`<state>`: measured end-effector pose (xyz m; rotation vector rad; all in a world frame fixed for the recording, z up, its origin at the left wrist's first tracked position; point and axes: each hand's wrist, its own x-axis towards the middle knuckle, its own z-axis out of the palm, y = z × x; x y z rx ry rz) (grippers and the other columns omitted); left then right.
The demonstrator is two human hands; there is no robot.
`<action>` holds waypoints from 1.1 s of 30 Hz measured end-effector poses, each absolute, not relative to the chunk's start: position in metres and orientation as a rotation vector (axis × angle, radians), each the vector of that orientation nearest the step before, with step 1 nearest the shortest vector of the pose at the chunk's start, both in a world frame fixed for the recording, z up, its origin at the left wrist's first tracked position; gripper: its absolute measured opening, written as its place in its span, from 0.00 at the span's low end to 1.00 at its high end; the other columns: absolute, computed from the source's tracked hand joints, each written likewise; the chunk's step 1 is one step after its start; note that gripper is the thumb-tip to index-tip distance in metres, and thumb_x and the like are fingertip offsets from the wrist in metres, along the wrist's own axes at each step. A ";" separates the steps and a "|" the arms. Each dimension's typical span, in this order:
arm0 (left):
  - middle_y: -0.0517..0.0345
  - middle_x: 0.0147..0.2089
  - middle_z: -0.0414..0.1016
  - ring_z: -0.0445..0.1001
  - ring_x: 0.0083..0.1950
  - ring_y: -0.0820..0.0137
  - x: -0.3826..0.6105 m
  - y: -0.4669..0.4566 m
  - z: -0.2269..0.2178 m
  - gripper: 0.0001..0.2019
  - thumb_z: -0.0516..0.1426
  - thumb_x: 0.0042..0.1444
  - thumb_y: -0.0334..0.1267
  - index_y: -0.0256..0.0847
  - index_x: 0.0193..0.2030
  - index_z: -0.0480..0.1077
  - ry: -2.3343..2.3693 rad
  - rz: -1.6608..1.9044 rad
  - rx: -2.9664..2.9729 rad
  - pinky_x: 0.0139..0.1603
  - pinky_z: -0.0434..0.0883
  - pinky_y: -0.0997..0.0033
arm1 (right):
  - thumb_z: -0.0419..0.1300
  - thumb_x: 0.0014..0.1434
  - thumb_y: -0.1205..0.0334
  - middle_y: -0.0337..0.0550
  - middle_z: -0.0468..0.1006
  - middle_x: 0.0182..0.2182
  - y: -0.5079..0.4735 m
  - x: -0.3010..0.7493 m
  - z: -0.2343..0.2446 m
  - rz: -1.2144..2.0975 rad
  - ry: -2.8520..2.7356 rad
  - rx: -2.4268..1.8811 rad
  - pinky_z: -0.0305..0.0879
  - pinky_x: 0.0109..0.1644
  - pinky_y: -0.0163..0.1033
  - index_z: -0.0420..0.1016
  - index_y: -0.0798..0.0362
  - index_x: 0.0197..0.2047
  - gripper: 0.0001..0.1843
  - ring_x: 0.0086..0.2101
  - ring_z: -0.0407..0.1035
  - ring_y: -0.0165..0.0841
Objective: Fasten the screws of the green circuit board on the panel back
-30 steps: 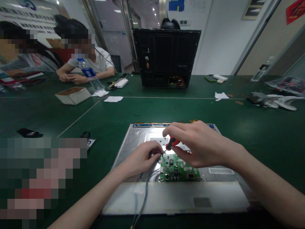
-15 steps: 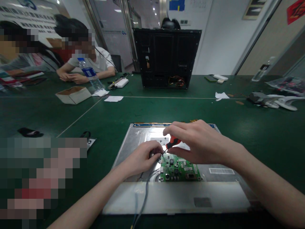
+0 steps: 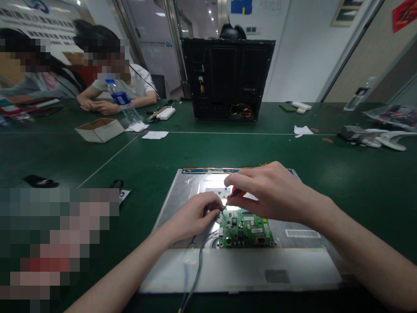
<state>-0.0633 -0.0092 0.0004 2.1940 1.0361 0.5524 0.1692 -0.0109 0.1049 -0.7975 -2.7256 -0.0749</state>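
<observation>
A silver display panel (image 3: pixel 247 269) lies flat on the table in front of me, with a green circuit board (image 3: pixel 246 230) on its back. My right hand (image 3: pixel 263 193) grips a red and black screwdriver (image 3: pixel 237 191), its tip pointing down to the board's upper left corner. At that same corner my left hand (image 3: pixel 203 213) has thumb and fingers pinched together beside the tip; whatever is between them is too small to make out. Grey cables (image 3: pixel 199 265) run from the board's left side towards the front edge.
A black monitor housing (image 3: pixel 230 78) stands upright at the back of the green table (image 3: pixel 228 148). To the left are a small open box (image 3: pixel 100 130), a water bottle (image 3: pixel 124 101) and two seated people. A grey-white stand part (image 3: pixel 371 137) lies at the right.
My right hand has shifted slightly on the screwdriver, its fingers now covering more of the handle. The left hand stays pinched at the board's corner.
</observation>
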 end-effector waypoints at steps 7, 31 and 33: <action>0.59 0.35 0.74 0.69 0.34 0.68 -0.063 -0.009 0.001 0.04 0.55 0.60 0.31 0.41 0.38 0.71 1.042 0.570 2.183 0.35 0.63 0.68 | 0.56 0.62 0.69 0.45 0.78 0.41 -0.015 0.168 0.109 0.064 -2.715 -0.747 0.50 0.28 0.35 0.69 0.57 0.49 0.11 0.29 0.65 0.29; 0.57 0.38 0.75 0.71 0.36 0.66 -0.064 -0.009 -0.001 0.05 0.54 0.61 0.32 0.41 0.41 0.72 1.052 0.525 2.175 0.37 0.65 0.67 | 0.55 0.66 0.67 0.45 0.79 0.38 -0.014 0.168 0.109 0.059 -2.694 -0.761 0.50 0.29 0.36 0.71 0.59 0.48 0.09 0.29 0.65 0.29; 0.57 0.37 0.75 0.70 0.36 0.66 -0.064 -0.009 -0.001 0.05 0.54 0.61 0.32 0.41 0.41 0.72 1.048 0.535 2.179 0.37 0.65 0.66 | 0.55 0.68 0.64 0.46 0.80 0.38 -0.014 0.167 0.108 0.023 -2.686 -0.765 0.50 0.29 0.36 0.71 0.58 0.48 0.09 0.30 0.67 0.30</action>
